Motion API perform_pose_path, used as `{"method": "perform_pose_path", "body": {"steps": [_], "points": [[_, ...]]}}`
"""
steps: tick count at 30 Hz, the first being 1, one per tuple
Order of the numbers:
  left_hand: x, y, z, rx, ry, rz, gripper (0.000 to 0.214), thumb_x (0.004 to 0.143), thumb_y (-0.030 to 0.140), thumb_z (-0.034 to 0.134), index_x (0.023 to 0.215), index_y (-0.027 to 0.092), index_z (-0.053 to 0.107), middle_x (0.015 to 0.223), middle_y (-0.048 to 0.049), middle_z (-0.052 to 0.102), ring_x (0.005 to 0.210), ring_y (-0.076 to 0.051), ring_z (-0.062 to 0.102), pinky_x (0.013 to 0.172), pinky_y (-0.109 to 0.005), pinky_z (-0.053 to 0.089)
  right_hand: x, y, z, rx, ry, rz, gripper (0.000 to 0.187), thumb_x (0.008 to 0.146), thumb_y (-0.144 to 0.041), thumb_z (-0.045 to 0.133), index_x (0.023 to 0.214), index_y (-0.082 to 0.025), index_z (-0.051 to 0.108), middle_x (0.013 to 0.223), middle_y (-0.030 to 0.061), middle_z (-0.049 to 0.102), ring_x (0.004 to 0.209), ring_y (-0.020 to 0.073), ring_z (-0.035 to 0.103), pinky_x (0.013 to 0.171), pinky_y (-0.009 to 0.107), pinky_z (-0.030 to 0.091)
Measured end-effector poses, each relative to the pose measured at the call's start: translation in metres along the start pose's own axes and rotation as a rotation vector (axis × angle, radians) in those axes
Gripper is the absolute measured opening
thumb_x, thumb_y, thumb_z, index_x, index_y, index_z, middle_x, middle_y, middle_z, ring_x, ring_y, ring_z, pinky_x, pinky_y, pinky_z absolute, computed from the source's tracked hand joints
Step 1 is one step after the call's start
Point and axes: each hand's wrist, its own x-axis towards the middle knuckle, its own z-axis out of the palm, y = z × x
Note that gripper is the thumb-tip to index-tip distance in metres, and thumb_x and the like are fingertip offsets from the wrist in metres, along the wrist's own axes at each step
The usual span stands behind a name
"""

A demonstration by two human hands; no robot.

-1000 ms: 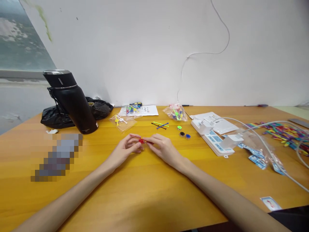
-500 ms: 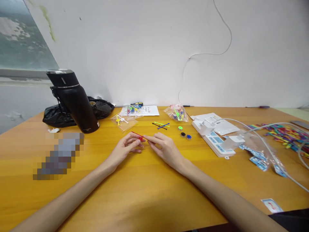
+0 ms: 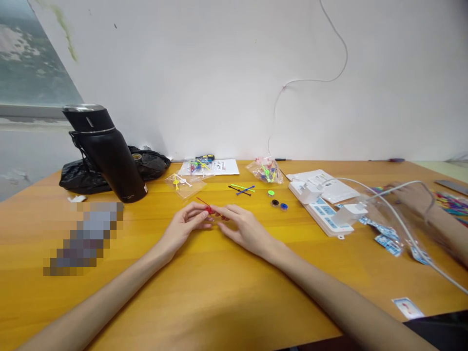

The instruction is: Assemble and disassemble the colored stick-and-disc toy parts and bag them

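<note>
My left hand [image 3: 185, 225] and my right hand [image 3: 243, 226] meet at the middle of the wooden table [image 3: 219, 292], fingertips pinched together on a small red piece with a thin red stick [image 3: 207, 207] that pokes up to the left. Just beyond my hands lie loose yellow, blue and black sticks [image 3: 242, 189] and three small round pieces, green [image 3: 271, 193], black [image 3: 275, 202] and blue [image 3: 283, 205].
A black flask [image 3: 107, 156] stands at the left before a black bag [image 3: 146, 163]. Small clear bags of coloured parts [image 3: 266, 170] lie at the back. A white power strip [image 3: 321, 207] with cables sits to the right. Another person's arm [image 3: 431, 209] reaches in at the far right.
My hands stayed pinched on the red piece, and its stick tilted more upward to the left. Another person's arm has come in over the coloured sticks at the far right.
</note>
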Motion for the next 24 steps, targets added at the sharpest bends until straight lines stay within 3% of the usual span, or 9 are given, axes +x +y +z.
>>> {"method": "perform_pose_path", "body": {"steps": [4,10,19,24], "points": [[0.001,-0.003,-0.004,-0.003,0.018,-0.018,0.040,0.076,0.043,0.085,0.099,0.015,0.070,0.106,-0.0074,0.077,0.095,-0.020,0.073,0.101,-0.039,0.056,0.000,0.002,0.005,0.099,-0.014,0.019,0.048,0.099,-0.020,0.057,0.147,-0.026,0.054,0.105,0.0060,0.067,0.092,0.0181,0.064,0.090,0.032,0.051],[0.001,-0.005,-0.008,0.030,0.014,-0.047,0.038,0.075,0.043,0.086,0.097,0.015,0.073,0.103,-0.0080,0.078,0.092,-0.019,0.074,0.098,-0.034,0.056,0.002,0.000,-0.001,0.169,-0.112,0.024,0.043,0.099,-0.015,0.053,0.141,-0.024,0.060,0.103,0.0056,0.068,0.089,0.0171,0.063,0.086,0.029,0.048],[0.001,-0.007,-0.009,0.037,0.012,-0.034,0.036,0.074,0.043,0.087,0.093,0.015,0.073,0.099,-0.0070,0.078,0.089,-0.018,0.074,0.096,-0.033,0.057,0.000,0.002,-0.002,0.241,-0.147,0.026,0.045,0.101,-0.017,0.048,0.144,-0.027,0.058,0.113,0.0074,0.065,0.099,0.0191,0.061,0.093,0.033,0.047],[0.004,-0.007,-0.009,0.008,0.031,-0.017,0.037,0.080,0.044,0.082,0.102,0.017,0.071,0.104,-0.0067,0.078,0.097,-0.020,0.074,0.100,-0.036,0.056,0.001,-0.004,0.018,0.609,-0.059,0.211,0.044,0.102,-0.031,0.052,0.145,-0.021,0.049,0.100,0.0052,0.068,0.089,0.0170,0.064,0.087,0.032,0.050]]}}
